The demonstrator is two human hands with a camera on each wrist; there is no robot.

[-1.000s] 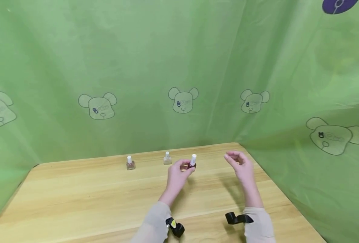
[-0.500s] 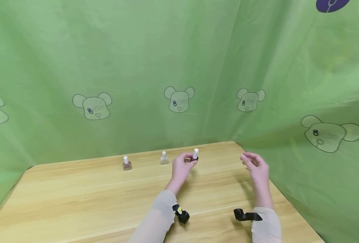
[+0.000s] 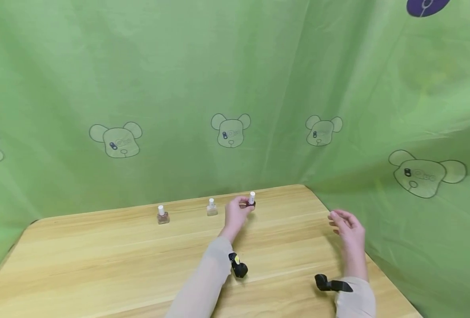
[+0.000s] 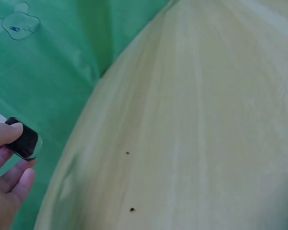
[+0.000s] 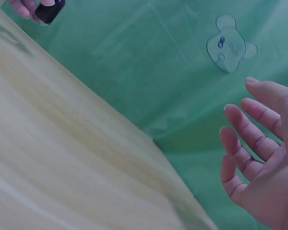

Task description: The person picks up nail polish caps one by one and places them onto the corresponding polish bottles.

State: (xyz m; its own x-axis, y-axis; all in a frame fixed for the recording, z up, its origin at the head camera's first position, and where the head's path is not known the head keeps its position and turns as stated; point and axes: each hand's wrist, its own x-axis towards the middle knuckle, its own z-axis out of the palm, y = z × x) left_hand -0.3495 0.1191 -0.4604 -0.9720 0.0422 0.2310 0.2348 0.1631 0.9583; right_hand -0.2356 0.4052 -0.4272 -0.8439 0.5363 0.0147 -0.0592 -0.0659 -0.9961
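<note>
My left hand (image 3: 236, 216) pinches a dark nail polish bottle (image 3: 251, 204) with a white cap, near the back edge of the table. In the left wrist view the thumb and fingers grip the sides of the dark bottle (image 4: 24, 139), its glass base facing outward. My right hand (image 3: 350, 229) holds nothing; its fingers are loosely bent over the table's right side. The right wrist view shows that palm (image 5: 273, 191) with the fingers spread apart. Left of the held bottle stand a clear nail polish bottle (image 3: 212, 208) and a mauve one (image 3: 163, 216), both upright and white-capped.
The wooden table (image 3: 111, 260) runs back to a green curtain (image 3: 171, 66) printed with bear heads, which also hangs along the right side. A black strapped camera (image 3: 238, 267) sits on the left wrist and another (image 3: 330, 283) on the right.
My left hand has carried the dark bottle farther back toward the table's rear edge. The right hand has moved to the right, away from it, and its fingers have loosened.
</note>
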